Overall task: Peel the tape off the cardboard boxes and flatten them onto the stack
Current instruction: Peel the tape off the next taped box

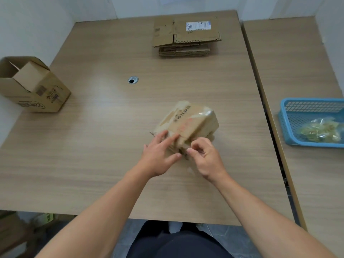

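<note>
- The left hand (160, 155) lies with fingers nearly straight and spread, pressing on the near top face of a small brown cardboard box (189, 120); its thumb reaches toward the right hand.
- The right hand (209, 159) has curled fingers, thumb and forefinger pinching the box's near edge just beside the left thumb; blur hides whether tape or card sits between the tips.
- The box rests on the pale wood-grain table (93, 146) directly ahead of both hands, touching them; glossy clear tape (206, 112) shines on its far right corner.
- Ahead and left of the hands sits a round cable hole (133, 80).
- Far beyond the hands lies a stack of flattened brown cardboard (186, 38); a white label (198, 26) tops it.
- Well left of the left hand stands an open brown carton (35, 86), flaps up.
- Well right of the right hand, on a second table (307, 183), a blue plastic mesh basket (316, 143) holds crumpled clear tape wads (320, 132).
</note>
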